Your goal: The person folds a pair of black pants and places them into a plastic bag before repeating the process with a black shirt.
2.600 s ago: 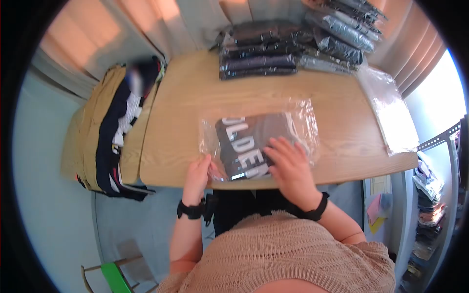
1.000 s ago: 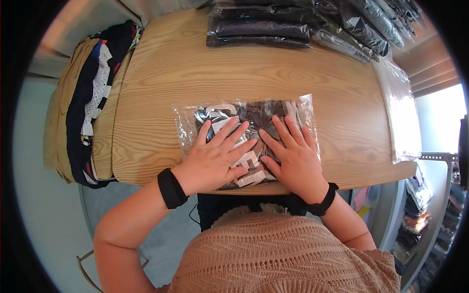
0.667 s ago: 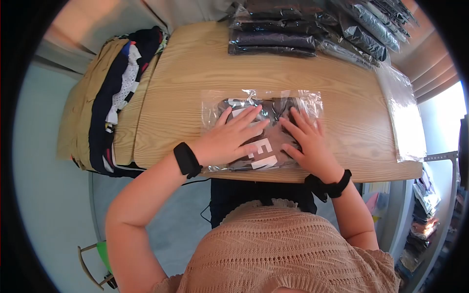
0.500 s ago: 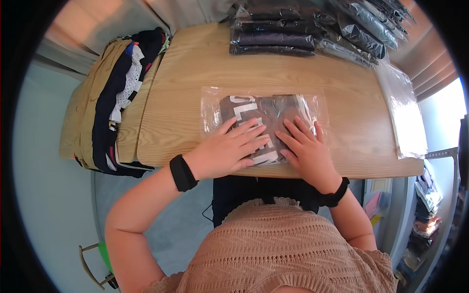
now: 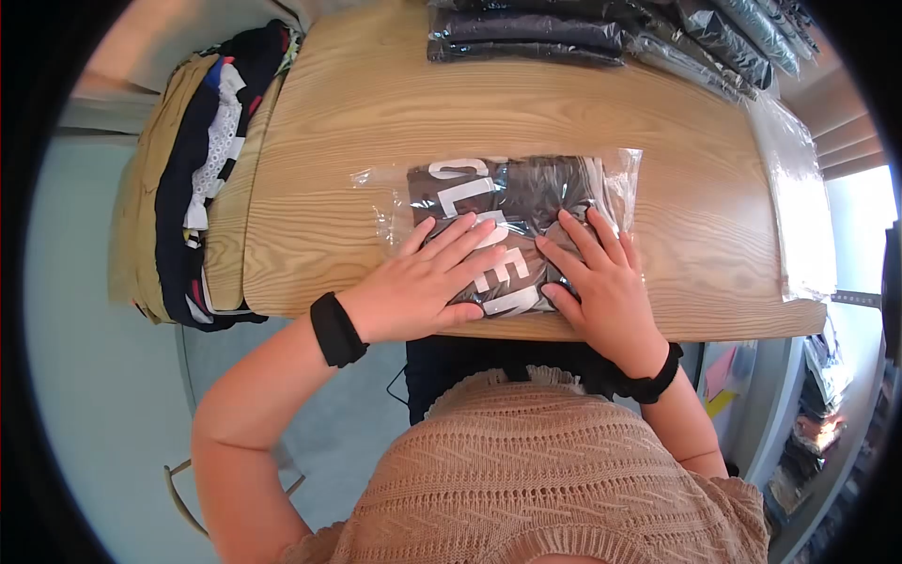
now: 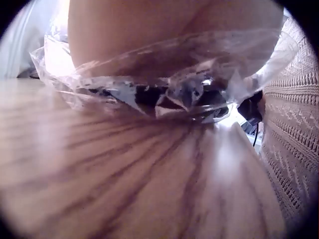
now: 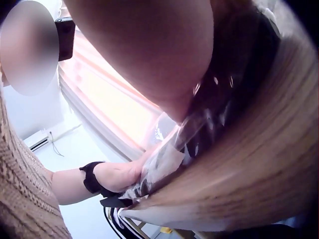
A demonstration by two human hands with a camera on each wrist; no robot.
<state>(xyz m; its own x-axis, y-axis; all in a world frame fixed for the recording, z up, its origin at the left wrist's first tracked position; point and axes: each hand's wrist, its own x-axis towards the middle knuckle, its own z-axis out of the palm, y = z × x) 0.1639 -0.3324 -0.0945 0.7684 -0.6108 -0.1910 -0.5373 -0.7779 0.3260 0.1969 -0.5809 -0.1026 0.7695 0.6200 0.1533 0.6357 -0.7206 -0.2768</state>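
Note:
A dark folded garment with large white letters (image 5: 508, 270) lies inside a clear plastic bag (image 5: 380, 177) at the table's front edge. The left hand (image 5: 413, 287) rests flat on the bag's left part, fingers spread. On its right part lies the right hand (image 5: 606, 291), fingers straight and spread too. In the left wrist view the left hand (image 6: 169, 40) is above the crinkled bag film (image 6: 194, 94). The right wrist view shows the right hand (image 7: 154, 45) over the bag (image 7: 199, 129), with the left hand (image 7: 119, 175) at its far side.
Bagged dark garments (image 5: 526, 33) are stacked at the back of the wooden table (image 5: 329, 141). Flat clear bags (image 5: 799, 207) lie at the right edge. A pile of clothes (image 5: 178, 197) lies on the left. A shelf with packed items (image 5: 817, 423) stands at the lower right.
The left hand has let go of the bag's lower left corner and now rests on top. The lettering shows more between the hands than a second ago, and the head view has shifted.

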